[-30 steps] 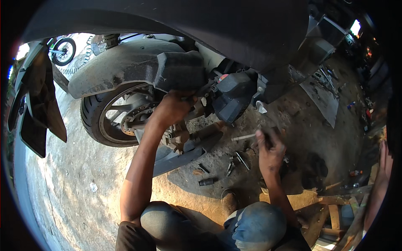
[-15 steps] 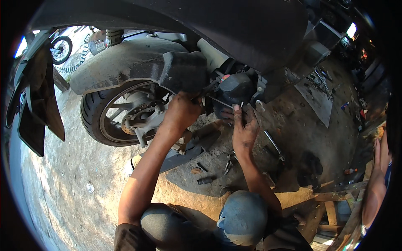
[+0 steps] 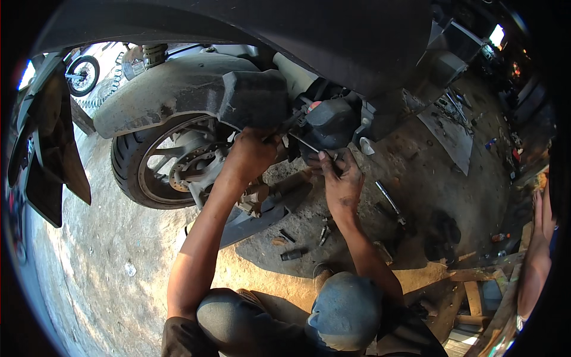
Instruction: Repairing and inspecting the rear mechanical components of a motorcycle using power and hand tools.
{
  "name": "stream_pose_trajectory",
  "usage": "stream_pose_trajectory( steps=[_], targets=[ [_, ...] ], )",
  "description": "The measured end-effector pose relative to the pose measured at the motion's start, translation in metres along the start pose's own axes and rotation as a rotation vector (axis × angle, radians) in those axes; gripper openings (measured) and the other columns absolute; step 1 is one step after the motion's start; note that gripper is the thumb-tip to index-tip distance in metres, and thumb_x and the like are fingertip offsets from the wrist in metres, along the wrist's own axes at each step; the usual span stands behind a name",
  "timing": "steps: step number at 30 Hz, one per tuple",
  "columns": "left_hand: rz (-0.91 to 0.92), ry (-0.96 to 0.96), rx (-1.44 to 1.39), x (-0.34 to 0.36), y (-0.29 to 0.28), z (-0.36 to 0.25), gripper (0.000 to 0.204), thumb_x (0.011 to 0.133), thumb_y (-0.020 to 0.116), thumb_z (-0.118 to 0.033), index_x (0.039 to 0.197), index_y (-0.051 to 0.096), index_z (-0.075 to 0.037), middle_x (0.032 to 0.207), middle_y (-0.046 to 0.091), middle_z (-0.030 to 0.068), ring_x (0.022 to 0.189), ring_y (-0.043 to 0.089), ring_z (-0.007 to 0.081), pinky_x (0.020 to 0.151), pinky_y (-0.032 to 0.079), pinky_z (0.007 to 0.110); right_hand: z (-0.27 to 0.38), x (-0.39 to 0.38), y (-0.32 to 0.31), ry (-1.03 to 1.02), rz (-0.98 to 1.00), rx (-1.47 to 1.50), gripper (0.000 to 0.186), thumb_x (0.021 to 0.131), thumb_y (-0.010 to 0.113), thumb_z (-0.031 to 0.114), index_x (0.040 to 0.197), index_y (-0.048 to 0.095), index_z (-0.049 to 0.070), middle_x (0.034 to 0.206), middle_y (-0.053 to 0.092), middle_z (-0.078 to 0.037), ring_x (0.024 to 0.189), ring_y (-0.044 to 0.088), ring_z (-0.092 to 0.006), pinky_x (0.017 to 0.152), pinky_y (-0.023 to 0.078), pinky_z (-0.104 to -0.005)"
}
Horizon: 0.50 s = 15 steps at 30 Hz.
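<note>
My left hand point(image 3: 251, 156) is closed near the motorcycle's dark engine parts, just under the rear of the mudguard point(image 3: 178, 89). Whatever its fingers grip is hidden. To its right, my right hand point(image 3: 344, 183) pinches the lower end of a thin metal rod-like tool point(image 3: 304, 141) between thumb and fingers. The tool slants up and left toward my left hand; its far end is lost among the parts. Above my right hand is a rounded black housing point(image 3: 330, 122). The wheel point(image 3: 169, 160), with its brake disc, stands left of my left forearm.
Black bodywork point(image 3: 333, 41) overhangs both hands. On the ground lie a long socket tool point(image 3: 389, 199), a black socket-like cylinder point(image 3: 291, 255) and other small parts. A wooden frame point(image 3: 473, 297) stands at lower right, beside another person's arm point(image 3: 535, 268). Dark panels point(image 3: 56, 143) hang at left.
My right hand has moved a little left, its thumb and fingers now curled closer on the tool's end. My left hand stays at the same parts. The whole view has shifted slightly.
</note>
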<state>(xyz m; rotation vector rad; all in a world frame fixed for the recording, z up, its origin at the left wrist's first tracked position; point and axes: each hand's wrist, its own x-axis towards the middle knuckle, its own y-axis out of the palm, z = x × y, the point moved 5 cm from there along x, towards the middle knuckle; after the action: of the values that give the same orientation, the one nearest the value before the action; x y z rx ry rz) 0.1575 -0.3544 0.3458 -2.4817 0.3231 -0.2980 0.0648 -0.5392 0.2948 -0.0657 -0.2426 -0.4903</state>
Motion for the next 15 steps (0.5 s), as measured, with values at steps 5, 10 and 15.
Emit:
stream_pose_trajectory(
  steps=[5,10,15],
  targets=[
    [0.023,0.0,-0.021,0.001,0.001,0.002,0.037,0.091,0.063,-0.027,0.117,0.068,-0.001,0.102,0.069,0.0269,0.104,0.068,0.034,0.09,0.048,0.037,0.006,0.007,0.001,0.038,-0.03,0.018,0.016,0.097,0.061,0.011,0.094,0.057,-0.003,0.087,0.073,-0.014,0.08,0.072,-0.016,0.07,0.054,-0.0288],
    [-0.059,0.023,0.043,-0.001,-0.002,-0.001,0.038,0.09,0.063,-0.027,0.117,0.068,-0.001,0.1,0.07,0.0271,0.103,0.068,0.0356,0.089,0.049,0.037,0.033,0.007,0.0,-0.008,-0.027,-0.06,0.015,0.096,0.061,0.012,0.094,0.057,-0.002,0.085,0.073,-0.015,0.077,0.072,-0.0213,0.069,0.056,-0.0316],
    [-0.02,0.004,-0.017,-0.004,-0.001,-0.005,0.03,0.087,0.058,-0.017,0.109,0.069,0.0,0.101,0.067,0.0275,0.102,0.062,0.0437,0.089,0.049,0.041,0.06,0.002,0.019,-0.37,0.178,-0.899,0.013,0.092,0.06,0.013,0.096,0.063,0.001,0.093,0.07,-0.021,0.077,0.07,-0.0367,0.071,0.057,-0.0434]
  ],
)
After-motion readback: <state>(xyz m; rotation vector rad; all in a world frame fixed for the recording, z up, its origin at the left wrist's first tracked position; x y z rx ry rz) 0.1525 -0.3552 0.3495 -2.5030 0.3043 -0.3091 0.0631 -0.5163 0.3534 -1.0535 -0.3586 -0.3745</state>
